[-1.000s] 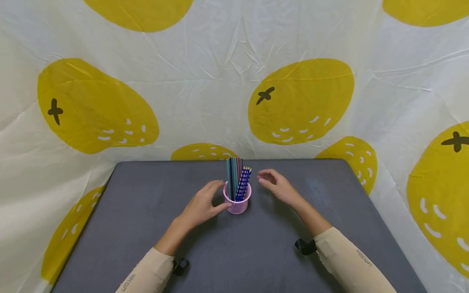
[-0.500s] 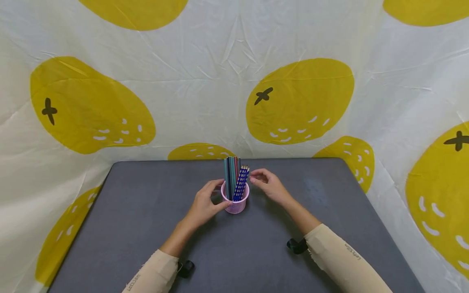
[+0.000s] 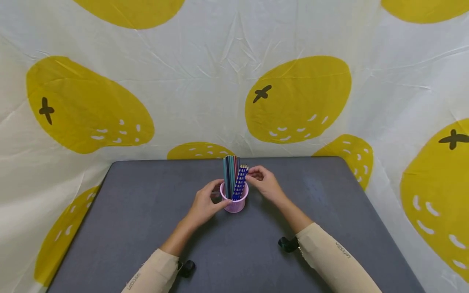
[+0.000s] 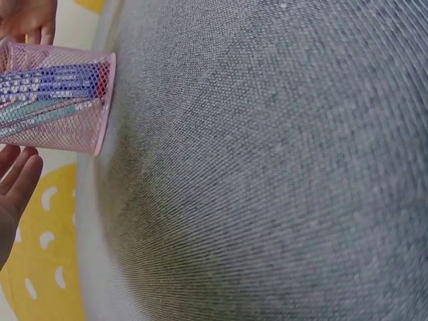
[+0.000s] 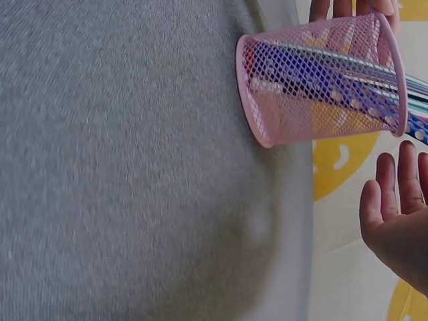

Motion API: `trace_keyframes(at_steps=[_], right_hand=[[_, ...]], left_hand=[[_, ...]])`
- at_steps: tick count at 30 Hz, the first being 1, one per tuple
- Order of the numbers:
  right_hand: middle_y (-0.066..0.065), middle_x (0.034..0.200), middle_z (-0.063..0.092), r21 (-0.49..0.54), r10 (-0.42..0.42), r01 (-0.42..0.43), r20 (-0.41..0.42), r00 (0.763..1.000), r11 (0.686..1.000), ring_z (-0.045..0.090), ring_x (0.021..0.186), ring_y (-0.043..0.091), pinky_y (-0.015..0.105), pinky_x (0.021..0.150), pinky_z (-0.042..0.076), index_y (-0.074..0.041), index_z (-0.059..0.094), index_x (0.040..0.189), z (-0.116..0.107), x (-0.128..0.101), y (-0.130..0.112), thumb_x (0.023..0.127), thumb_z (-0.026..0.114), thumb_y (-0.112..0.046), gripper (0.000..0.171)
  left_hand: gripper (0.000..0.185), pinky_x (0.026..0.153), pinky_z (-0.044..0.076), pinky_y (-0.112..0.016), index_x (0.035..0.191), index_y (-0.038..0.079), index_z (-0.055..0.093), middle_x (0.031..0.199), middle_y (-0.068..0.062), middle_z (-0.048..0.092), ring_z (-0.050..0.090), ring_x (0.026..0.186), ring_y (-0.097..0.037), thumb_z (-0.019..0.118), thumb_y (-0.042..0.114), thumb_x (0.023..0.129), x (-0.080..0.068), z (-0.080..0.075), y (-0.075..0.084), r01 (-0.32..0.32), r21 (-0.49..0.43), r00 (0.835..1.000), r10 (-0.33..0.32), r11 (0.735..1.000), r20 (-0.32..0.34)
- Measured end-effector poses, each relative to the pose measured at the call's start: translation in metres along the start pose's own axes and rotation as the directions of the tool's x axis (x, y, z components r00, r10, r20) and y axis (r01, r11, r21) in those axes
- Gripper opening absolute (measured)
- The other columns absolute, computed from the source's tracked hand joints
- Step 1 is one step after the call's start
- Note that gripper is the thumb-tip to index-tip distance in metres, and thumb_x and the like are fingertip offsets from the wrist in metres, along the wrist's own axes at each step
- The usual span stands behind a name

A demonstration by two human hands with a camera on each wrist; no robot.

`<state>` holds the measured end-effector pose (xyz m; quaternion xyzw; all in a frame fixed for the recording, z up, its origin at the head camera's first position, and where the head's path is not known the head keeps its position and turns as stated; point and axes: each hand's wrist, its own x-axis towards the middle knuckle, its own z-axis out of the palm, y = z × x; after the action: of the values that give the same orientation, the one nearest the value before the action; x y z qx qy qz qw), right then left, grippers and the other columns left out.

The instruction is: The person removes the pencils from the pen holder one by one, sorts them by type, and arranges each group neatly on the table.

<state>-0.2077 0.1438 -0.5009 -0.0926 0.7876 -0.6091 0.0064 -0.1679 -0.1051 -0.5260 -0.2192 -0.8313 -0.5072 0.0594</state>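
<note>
Cup (image 3: 236,206) upright on table (image 3: 146,207), between my hands. Dotted pencils (image 3: 240,183) in it, long axis leaning toward 1 o'clock — tips right beside right hand (image 3: 266,185), at 2 o'clock. Right fingers loosely parted; I see nothing gripped, can't tell if fingertips touch pencils. Left hand (image 3: 203,206), 9 o'clock, curled round cup, thumb on near rim. Plain pencils (image 3: 230,175) stand 11 o'clock of dotted — block left side. Cloth (image 3: 205,101) behind, 12 o'clock.
</note>
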Motion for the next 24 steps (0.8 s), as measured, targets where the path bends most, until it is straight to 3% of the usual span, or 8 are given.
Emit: trace_keyframes(at_steps=[12, 17, 20, 24], right_hand=[[0.022, 0.099, 0.069, -0.027, 0.003, -0.004, -0.045, 0.999, 1.000, 0.059, 0.081, 0.008, 0.015, 0.071, 0.051, 0.010, 0.066, 0.107, 0.007, 0.001, -0.004, 0.095, 0.073, -0.006, 0.021], [0.027, 0.098, 0.067, -0.026, -0.022, 0.021, -0.045, 0.999, 0.999, 0.060, 0.079, 0.010, 0.014, 0.069, 0.050, 0.013, 0.064, 0.106, 0.002, -0.009, -0.031, 0.095, 0.071, -0.001, 0.019], [0.029, 0.097, 0.067, -0.019, -0.058, 0.057, -0.051, 0.997, 0.998, 0.062, 0.078, 0.009, 0.014, 0.069, 0.053, 0.015, 0.063, 0.105, -0.001, -0.015, -0.047, 0.095, 0.070, 0.002, 0.019], [0.029, 0.097, 0.067, 0.005, -0.068, 0.068, -0.056, 0.996, 0.998, 0.066, 0.078, 0.013, 0.023, 0.072, 0.061, 0.014, 0.063, 0.107, -0.005, -0.011, -0.044, 0.095, 0.070, 0.001, 0.019]], left_hand=[[0.068, 0.094, 0.062, -0.043, 0.140, 0.006, 0.057, 0.129, -0.013, 0.068, 0.068, 0.117, -0.033, 0.090, 0.020, 0.082, 0.002, -0.001, 0.005, 0.060, -0.011, 0.997, -0.060, 0.998, 0.040], [0.068, 0.096, 0.061, -0.047, 0.139, 0.004, 0.057, 0.129, -0.017, 0.068, 0.067, 0.117, -0.035, 0.090, 0.018, 0.082, 0.003, -0.001, 0.007, 0.068, -0.039, 0.996, -0.066, 0.997, 0.052], [0.068, 0.096, 0.060, -0.048, 0.139, 0.004, 0.057, 0.129, -0.017, 0.068, 0.067, 0.117, -0.036, 0.090, 0.018, 0.081, 0.003, 0.000, 0.007, 0.078, -0.045, 0.995, -0.076, 0.996, 0.058], [0.068, 0.097, 0.060, -0.048, 0.139, 0.004, 0.057, 0.129, -0.016, 0.068, 0.067, 0.117, -0.036, 0.090, 0.017, 0.081, 0.003, 0.000, 0.007, 0.087, -0.048, 0.995, -0.085, 0.995, 0.055]])
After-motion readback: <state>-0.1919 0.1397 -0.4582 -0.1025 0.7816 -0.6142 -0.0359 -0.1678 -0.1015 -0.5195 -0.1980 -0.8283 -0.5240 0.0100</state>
